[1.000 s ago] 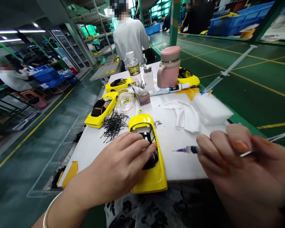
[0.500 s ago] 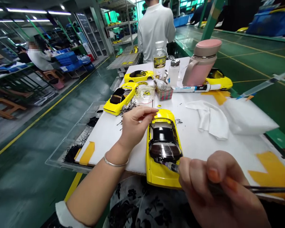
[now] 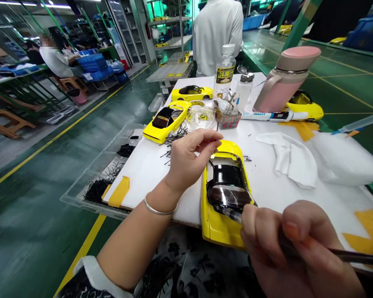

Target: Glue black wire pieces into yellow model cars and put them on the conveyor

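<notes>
Head cam: left hand (image 3: 186, 165) is bent at the wrist, thumb and index pinched on what looks like a thin black stick (image 3: 217, 127), over the far end of the yellow car body (image 3: 219, 231) — that's sitting on the white board (image 3: 146, 174). Right hand (image 3: 298, 244) comes in low, fingers curled round a clear-barrelled tool (image 3: 233, 215) — can't tell if its tip touches.

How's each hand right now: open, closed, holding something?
Left hand: pinched closed; whether it holds anything cannot be told.
Right hand: closed around a slim tool at the yellow car.
</notes>
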`<state>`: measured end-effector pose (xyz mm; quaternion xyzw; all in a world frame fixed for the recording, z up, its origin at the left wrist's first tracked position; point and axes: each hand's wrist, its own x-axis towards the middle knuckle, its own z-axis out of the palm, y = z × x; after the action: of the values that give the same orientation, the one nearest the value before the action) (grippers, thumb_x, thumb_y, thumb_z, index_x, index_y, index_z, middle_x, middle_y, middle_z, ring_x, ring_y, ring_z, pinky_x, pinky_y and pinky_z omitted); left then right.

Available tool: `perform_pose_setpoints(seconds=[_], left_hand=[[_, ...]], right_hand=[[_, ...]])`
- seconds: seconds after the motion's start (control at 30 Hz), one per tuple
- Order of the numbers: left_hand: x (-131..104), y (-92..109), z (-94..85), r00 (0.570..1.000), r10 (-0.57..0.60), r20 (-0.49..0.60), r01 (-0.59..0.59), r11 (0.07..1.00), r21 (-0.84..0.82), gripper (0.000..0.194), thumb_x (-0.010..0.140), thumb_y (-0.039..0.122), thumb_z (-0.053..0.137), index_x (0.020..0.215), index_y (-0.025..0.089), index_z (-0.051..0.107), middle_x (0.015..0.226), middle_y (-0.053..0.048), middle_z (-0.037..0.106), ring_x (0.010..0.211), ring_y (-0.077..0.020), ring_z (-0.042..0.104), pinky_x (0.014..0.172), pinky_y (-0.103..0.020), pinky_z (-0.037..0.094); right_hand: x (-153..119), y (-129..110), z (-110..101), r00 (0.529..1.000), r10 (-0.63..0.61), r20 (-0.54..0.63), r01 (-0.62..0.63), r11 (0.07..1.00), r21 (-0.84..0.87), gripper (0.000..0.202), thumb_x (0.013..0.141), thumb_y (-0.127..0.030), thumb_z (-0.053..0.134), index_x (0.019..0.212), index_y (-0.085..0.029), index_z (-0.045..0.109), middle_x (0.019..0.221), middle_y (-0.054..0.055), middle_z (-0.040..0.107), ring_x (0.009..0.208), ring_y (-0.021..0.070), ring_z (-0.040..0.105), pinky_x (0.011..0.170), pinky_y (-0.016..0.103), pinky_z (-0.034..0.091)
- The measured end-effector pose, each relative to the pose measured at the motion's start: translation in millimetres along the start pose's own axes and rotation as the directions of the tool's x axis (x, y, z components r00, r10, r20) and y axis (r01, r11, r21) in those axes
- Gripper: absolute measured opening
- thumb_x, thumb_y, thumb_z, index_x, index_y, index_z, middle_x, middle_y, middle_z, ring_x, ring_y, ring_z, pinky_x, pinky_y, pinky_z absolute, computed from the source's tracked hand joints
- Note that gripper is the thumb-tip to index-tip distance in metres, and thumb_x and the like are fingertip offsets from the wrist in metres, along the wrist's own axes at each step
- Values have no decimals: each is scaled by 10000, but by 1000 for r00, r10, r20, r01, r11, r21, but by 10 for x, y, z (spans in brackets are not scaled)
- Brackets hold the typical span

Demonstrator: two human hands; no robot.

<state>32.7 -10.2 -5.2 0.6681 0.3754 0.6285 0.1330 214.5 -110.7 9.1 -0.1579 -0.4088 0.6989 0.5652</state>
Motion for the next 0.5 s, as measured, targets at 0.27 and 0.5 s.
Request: perform_pose_setpoints(seconds=[0.27, 0.5], left_hand=[[5, -2, -13, 1000, 20, 3, -20, 1000, 14, 111, 903, 124, 709, 982, 198, 736, 931, 3, 758, 797, -106, 732, 710, -202, 601], [12, -2, -30, 1000, -17, -23, 16, 999, -31, 125, 886, 111, 723, 973, 200, 707, 899, 20, 730, 751, -83, 709, 704, -196, 601]], right_hand=[[-20, -4, 19, 999, 21, -30, -21, 1000, -13, 159, 962, -343, 576, 826, -261, 590, 516, -42, 296, 540, 115, 351, 507, 238, 333], [-107, -99, -178, 988, -19, -155, 22, 1000, 19, 173, 979, -303, 502, 837, -244, 581, 507, -36, 270, 531, 122, 346, 485, 238, 317]])
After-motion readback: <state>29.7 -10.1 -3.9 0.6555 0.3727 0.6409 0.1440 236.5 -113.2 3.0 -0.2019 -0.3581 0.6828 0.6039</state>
